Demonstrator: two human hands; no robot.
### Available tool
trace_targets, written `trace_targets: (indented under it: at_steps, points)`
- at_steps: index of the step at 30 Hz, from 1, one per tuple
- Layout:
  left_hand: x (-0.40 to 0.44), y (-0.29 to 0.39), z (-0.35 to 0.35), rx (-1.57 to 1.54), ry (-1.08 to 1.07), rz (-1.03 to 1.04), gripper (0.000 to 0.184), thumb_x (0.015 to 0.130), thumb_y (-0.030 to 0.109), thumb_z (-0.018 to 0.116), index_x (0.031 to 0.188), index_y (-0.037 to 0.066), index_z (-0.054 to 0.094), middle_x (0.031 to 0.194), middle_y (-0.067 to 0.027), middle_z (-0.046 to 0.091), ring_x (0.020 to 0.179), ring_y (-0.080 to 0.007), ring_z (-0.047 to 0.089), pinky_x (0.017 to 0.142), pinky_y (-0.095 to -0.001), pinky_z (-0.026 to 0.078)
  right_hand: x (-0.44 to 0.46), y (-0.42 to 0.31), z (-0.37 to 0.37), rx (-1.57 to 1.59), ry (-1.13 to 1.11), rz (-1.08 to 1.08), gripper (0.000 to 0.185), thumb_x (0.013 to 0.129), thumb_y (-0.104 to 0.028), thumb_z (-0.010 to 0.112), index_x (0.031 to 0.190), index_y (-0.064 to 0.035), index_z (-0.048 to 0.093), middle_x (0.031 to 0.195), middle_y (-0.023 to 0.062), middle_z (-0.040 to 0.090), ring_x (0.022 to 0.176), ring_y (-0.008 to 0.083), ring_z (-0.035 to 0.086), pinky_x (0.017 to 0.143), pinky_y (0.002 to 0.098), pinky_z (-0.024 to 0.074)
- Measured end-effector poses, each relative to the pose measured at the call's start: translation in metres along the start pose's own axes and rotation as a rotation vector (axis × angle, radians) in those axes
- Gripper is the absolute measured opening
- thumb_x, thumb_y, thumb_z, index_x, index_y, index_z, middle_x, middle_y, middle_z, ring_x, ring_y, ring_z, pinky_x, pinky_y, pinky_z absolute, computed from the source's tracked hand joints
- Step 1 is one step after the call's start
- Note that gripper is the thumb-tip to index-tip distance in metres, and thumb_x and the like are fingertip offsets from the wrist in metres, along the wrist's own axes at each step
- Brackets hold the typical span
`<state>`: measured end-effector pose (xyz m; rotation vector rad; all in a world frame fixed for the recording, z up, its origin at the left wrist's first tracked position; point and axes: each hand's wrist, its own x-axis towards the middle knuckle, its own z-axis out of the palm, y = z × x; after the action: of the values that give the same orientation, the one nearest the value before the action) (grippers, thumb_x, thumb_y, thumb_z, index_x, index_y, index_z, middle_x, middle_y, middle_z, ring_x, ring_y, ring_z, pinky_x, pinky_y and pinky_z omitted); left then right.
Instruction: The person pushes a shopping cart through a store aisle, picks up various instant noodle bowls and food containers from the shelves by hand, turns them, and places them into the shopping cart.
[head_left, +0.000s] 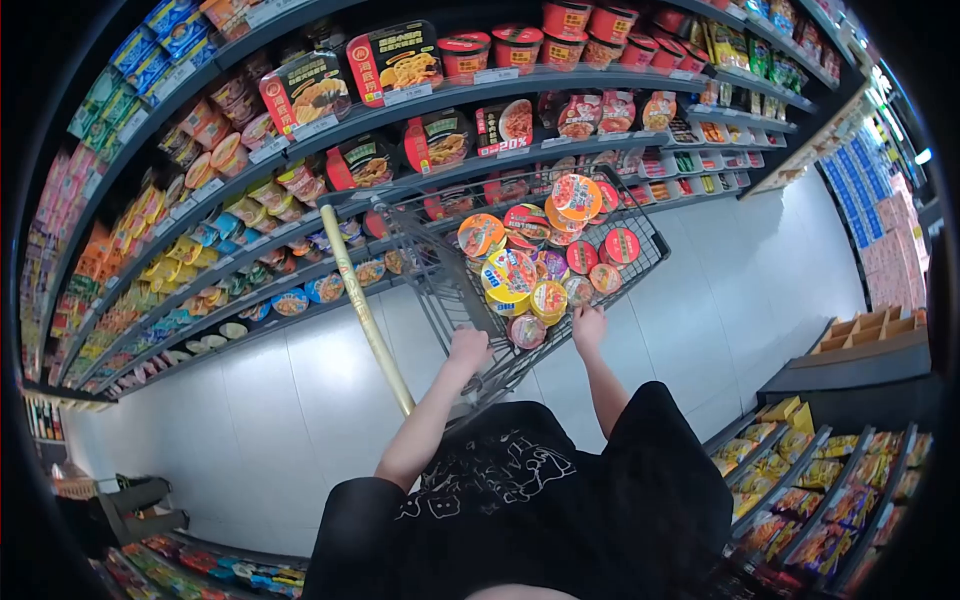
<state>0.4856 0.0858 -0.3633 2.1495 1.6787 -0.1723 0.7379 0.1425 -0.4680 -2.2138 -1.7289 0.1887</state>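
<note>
Running left to right, the wire shopping cart (432, 265) lies just ahead of the person, pale yellow handle (364, 305) at its left end, instant noodle cups (510, 276) piled in its basket. Right hand (589, 326) is nearer the pile, at the cart's near rim just beside a clear-lidded cup (578, 290), fingers curled, forearm angled forward; can't tell if it grips the rim. Left hand (469, 350), between handle and pile, makes a loose fist, forearm slanting forward-right; hold, if any, unclear.
</note>
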Motion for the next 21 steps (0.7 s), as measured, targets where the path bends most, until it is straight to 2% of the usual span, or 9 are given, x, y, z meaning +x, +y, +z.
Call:
trace_targets:
  at_steps: [6, 8, 13, 14, 15, 16, 18, 19, 21]
  points:
    - [-0.015, -0.012, 0.005, 0.045, 0.024, 0.030, 0.028, 0.067, 0.033, 0.064, 0.072, 0.006, 0.064, 0.067, -0.0115, 0.062, 0.070, -0.0252, 0.061, 0.078, -0.0366, 0.042, -0.019, -0.009, 0.007, -0.062, 0.092, 0.005, 0.026, 0.075, -0.022, 0.047, 0.066, -0.0020, 0.061, 0.070, 0.0148, 0.060, 0.078, 0.0291, 0.054, 0.068, 0.0420, 0.0398]
    - [-0.024, -0.014, 0.002, -0.012, -0.089, 0.025, 0.035, 0.069, 0.035, 0.062, 0.080, 0.001, 0.061, 0.076, -0.0160, 0.062, 0.080, -0.0322, 0.058, 0.074, -0.0392, 0.045, -0.031, -0.016, -0.002, -0.003, 0.061, 0.042, 0.026, 0.075, -0.021, 0.047, 0.065, -0.0018, 0.060, 0.068, 0.0160, 0.059, 0.079, 0.0302, 0.054, 0.068, 0.0422, 0.0402]
    - [-0.039, -0.027, 0.012, -0.010, -0.075, 0.017, 0.037, 0.069, 0.036, 0.062, 0.082, 0.001, 0.061, 0.077, -0.0165, 0.062, 0.081, -0.0324, 0.057, 0.074, -0.0390, 0.045, -0.053, -0.028, -0.003, 0.057, 0.068, 0.087, 0.024, 0.076, -0.020, 0.049, 0.071, -0.0005, 0.061, 0.070, 0.0190, 0.057, 0.076, 0.0339, 0.054, 0.069, 0.0445, 0.0434]
    - [-0.043, -0.029, 0.018, -0.010, -0.067, 0.014, 0.037, 0.069, 0.036, 0.062, 0.082, 0.002, 0.060, 0.075, -0.0153, 0.062, 0.077, -0.0296, 0.059, 0.077, -0.0385, 0.043, -0.062, -0.028, -0.004, 0.110, 0.065, 0.125, 0.024, 0.076, -0.020, 0.049, 0.071, -0.0006, 0.061, 0.068, 0.0184, 0.056, 0.075, 0.0341, 0.054, 0.068, 0.0443, 0.0435]
    - [-0.045, -0.031, 0.019, -0.007, -0.054, 0.015, 0.036, 0.070, 0.037, 0.062, 0.082, 0.003, 0.060, 0.073, -0.0140, 0.062, 0.074, -0.0268, 0.060, 0.080, -0.0379, 0.041, -0.064, -0.024, 0.005, 0.118, 0.036, 0.187, 0.021, 0.074, -0.019, 0.049, 0.067, -0.0028, 0.060, 0.070, 0.0153, 0.058, 0.080, 0.0281, 0.054, 0.070, 0.0461, 0.0398]
    - [-0.044, -0.034, 0.016, 0.004, -0.051, 0.038, 0.036, 0.070, 0.037, 0.062, 0.082, 0.003, 0.060, 0.073, -0.0140, 0.062, 0.074, -0.0268, 0.060, 0.080, -0.0379, 0.041, -0.064, -0.025, 0.008, 0.119, 0.054, 0.206, 0.021, 0.074, -0.019, 0.049, 0.067, -0.0028, 0.060, 0.070, 0.0153, 0.058, 0.080, 0.0281, 0.054, 0.070, 0.0461, 0.0398]
    - [-0.053, -0.037, 0.015, -0.022, -0.106, 0.025, 0.042, 0.070, 0.038, 0.062, 0.091, 0.001, 0.058, 0.083, -0.0174, 0.061, 0.088, -0.0344, 0.055, 0.077, -0.0395, 0.044, -0.077, -0.025, 0.014, 0.057, 0.108, 0.140, 0.020, 0.075, -0.018, 0.049, 0.071, -0.0031, 0.061, 0.069, 0.0154, 0.057, 0.077, 0.0277, 0.054, 0.080, 0.0485, 0.0373]
    - [-0.056, -0.035, 0.015, -0.015, -0.112, 0.047, 0.042, 0.070, 0.038, 0.062, 0.091, 0.001, 0.058, 0.083, -0.0174, 0.061, 0.088, -0.0344, 0.055, 0.077, -0.0395, 0.044, -0.082, -0.023, 0.011, 0.052, 0.118, 0.161, 0.020, 0.075, -0.018, 0.049, 0.071, -0.0031, 0.061, 0.069, 0.0154, 0.057, 0.077, 0.0277, 0.054, 0.080, 0.0485, 0.0373]
    - [-0.063, -0.037, 0.013, 0.027, -0.170, 0.028, 0.046, 0.070, 0.039, 0.062, 0.096, 0.002, 0.056, 0.089, -0.0180, 0.060, 0.090, -0.0353, 0.054, 0.079, -0.0398, 0.043, -0.088, -0.025, 0.007, 0.071, 0.089, 0.108, 0.020, 0.075, -0.017, 0.047, 0.071, -0.0034, 0.061, 0.071, 0.0119, 0.058, 0.081, 0.0241, 0.054, 0.092, 0.0509, 0.0266]
